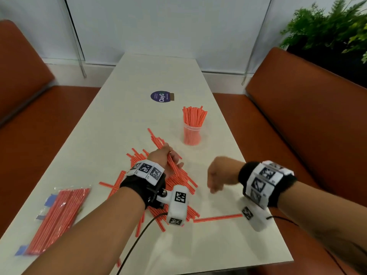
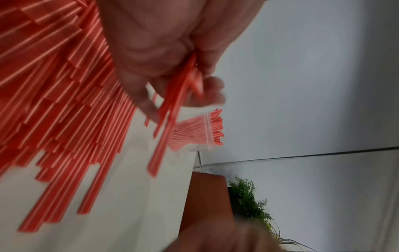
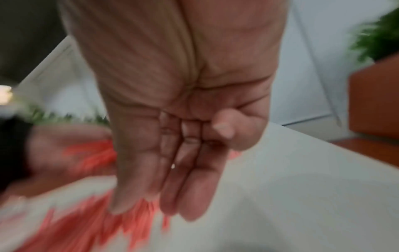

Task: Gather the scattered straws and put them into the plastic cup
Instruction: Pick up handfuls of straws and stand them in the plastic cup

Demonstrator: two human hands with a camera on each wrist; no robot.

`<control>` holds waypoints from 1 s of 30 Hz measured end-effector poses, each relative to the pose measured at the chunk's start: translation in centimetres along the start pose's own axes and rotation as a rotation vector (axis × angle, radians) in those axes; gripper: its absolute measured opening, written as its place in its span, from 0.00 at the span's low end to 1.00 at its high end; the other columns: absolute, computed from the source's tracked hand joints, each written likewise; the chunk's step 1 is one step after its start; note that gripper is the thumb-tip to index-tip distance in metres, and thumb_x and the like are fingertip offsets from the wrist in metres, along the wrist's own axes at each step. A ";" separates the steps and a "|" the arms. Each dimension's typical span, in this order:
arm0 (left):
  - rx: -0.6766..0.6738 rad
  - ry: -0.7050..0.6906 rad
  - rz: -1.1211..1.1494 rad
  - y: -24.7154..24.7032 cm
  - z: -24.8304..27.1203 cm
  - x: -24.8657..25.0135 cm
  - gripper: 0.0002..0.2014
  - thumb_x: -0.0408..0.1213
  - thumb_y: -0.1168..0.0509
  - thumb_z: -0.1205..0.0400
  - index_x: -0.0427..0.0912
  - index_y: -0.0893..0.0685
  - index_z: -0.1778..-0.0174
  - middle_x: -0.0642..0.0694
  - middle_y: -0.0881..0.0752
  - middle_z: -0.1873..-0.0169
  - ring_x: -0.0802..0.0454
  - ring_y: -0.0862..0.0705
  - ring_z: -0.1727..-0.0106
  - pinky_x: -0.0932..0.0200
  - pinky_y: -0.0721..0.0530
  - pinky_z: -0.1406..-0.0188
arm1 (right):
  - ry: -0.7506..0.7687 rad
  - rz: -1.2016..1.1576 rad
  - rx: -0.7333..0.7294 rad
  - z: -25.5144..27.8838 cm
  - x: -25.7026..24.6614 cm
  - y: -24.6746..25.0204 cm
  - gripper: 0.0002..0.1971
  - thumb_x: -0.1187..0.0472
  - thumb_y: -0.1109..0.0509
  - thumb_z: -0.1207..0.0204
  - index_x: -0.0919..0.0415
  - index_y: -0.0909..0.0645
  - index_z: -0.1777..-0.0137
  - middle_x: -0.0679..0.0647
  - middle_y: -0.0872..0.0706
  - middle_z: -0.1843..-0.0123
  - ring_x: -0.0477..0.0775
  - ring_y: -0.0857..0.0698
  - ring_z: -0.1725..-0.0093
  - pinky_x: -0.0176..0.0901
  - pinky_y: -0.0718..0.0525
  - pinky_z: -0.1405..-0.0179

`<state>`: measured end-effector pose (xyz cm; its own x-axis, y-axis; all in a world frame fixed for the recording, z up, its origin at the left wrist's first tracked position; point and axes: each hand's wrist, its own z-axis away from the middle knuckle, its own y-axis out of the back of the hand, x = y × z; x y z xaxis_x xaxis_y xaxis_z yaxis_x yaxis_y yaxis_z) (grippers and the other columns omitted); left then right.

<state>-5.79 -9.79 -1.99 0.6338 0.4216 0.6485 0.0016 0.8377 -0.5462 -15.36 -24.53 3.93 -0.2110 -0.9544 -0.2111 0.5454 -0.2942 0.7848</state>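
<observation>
Red-and-white striped straws lie in a loose pile point(image 1: 183, 182) on the white table point(image 1: 123, 120), also filling the left of the left wrist view point(image 2: 64, 102). My left hand point(image 1: 170, 155) grips a small bunch of straws point(image 1: 172, 165) just above the pile; its fingers pinch them point(image 2: 170, 119). A clear plastic cup point(image 1: 191, 133) full of upright straws stands beyond and to the right. My right hand point(image 1: 215, 181) hovers right of the pile, fingers folded into the palm point(image 3: 183, 153), holding nothing.
A sealed plastic bag of straws point(image 1: 59, 215) lies at the table's near left. One stray straw point(image 1: 217, 217) lies under my right wrist. A round purple sticker point(image 1: 161, 96) sits mid-table. Brown benches point(image 1: 297, 116) flank both sides.
</observation>
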 end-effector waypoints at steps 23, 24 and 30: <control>-0.166 -0.049 -0.277 -1.4 0.9 -1.1 0.22 0.63 0.45 0.22 0.45 0.24 0.62 0.52 0.29 0.78 0.63 0.36 0.88 0.73 0.36 0.88 | 0.117 -0.596 0.246 -0.8 -0.8 2.9 0.06 0.63 0.31 0.23 0.61 0.19 0.61 0.52 0.18 0.72 0.47 0.23 0.75 0.34 0.23 0.76; -0.198 -0.066 -0.292 -1.7 0.9 -1.3 0.23 0.63 0.45 0.22 0.45 0.23 0.63 0.51 0.28 0.77 0.62 0.35 0.87 0.71 0.34 0.88 | 0.129 -0.627 0.245 -1.3 -1.9 3.1 0.07 0.64 0.30 0.24 0.61 0.20 0.63 0.52 0.18 0.74 0.47 0.23 0.77 0.34 0.23 0.76; 0.060 -0.159 -0.255 -1.6 1.0 -0.1 0.19 0.43 0.43 0.15 0.37 0.24 0.69 0.43 0.25 0.80 0.56 0.29 0.90 0.70 0.29 0.89 | 0.232 -0.483 0.353 -3.6 -4.8 2.5 0.09 0.61 0.25 0.29 0.59 0.22 0.66 0.49 0.19 0.73 0.44 0.23 0.78 0.30 0.24 0.81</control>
<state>-6.60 -10.87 -0.64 0.4902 0.2401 0.8379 0.0963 0.9405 -0.3259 -10.00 -20.83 4.82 -0.1635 -0.7162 -0.6785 0.1247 -0.6973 0.7059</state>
